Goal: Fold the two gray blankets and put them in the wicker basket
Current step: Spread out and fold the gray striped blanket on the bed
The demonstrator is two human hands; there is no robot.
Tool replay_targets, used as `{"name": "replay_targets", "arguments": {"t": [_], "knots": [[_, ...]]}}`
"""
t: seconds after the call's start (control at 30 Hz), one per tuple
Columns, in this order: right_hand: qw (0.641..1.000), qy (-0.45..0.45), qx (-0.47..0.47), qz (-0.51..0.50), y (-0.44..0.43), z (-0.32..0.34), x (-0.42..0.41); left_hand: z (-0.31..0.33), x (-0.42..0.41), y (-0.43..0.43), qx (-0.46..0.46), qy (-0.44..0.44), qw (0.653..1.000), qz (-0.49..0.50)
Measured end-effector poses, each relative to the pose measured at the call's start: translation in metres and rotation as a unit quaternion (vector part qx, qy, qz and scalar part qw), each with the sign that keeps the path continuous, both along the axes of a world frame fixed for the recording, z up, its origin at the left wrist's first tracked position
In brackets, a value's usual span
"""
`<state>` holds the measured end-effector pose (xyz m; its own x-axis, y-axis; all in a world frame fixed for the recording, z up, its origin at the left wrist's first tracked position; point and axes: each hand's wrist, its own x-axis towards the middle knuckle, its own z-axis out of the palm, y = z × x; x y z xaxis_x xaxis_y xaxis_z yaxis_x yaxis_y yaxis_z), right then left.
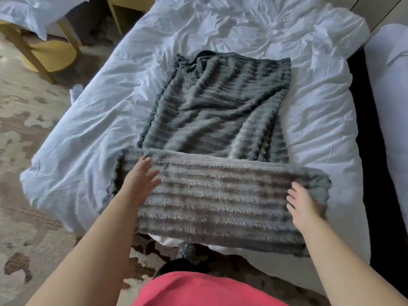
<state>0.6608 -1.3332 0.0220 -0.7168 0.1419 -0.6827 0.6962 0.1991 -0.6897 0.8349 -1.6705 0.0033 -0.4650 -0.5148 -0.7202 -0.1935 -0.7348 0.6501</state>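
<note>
Blanket (pixel 220 199), gray, folded, laid across near bed (pixel 88 129) edge. Left hand (pixel 141 180) and right hand (pixel 302 204) pressed flat on it, fingers spread, nothing gripped.

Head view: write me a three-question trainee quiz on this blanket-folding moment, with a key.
1. True or false: the wicker basket is in view.
2. The left hand and right hand rest with open fingers on: A the near folded gray blanket; B the yellow chair; C the carpet.
3. What does the far gray blanket lie on?
Key: 1 false; 2 A; 3 the white bed.
</note>
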Motion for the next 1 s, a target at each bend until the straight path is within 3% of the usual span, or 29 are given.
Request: {"name": "replay_targets", "arguments": {"t": [0.1, 0.2, 0.5, 0.63, 0.83, 1.0], "knots": [[0.956, -0.083, 0.139, 0.243, -0.016, -0.041, 0.003, -0.03, -0.016, -0.012, 0.002, -0.111, 0.988, -0.108], [0.905, -0.149, 0.192, 0.35, -0.024, -0.063, 0.008, -0.057, -0.02, -0.012, -0.006, -0.17, 0.973, -0.155], [0.875, -0.179, 0.204, 0.401, -0.016, -0.064, -0.021, -0.075, -0.039, -0.003, -0.041, -0.267, 0.935, -0.229], [0.881, -0.198, 0.182, 0.39, -0.02, -0.068, -0.061, -0.061, -0.08, -0.002, -0.181, -0.316, 0.901, -0.236], [0.93, -0.038, 0.208, 0.299, -0.027, -0.086, -0.157, -0.061, -0.15, -0.02, -0.32, -0.337, 0.858, -0.221], [0.929, 0.036, 0.275, 0.244, -0.022, -0.123, -0.233, -0.098, -0.192, -0.062, -0.34, -0.392, 0.824, -0.227]]}}
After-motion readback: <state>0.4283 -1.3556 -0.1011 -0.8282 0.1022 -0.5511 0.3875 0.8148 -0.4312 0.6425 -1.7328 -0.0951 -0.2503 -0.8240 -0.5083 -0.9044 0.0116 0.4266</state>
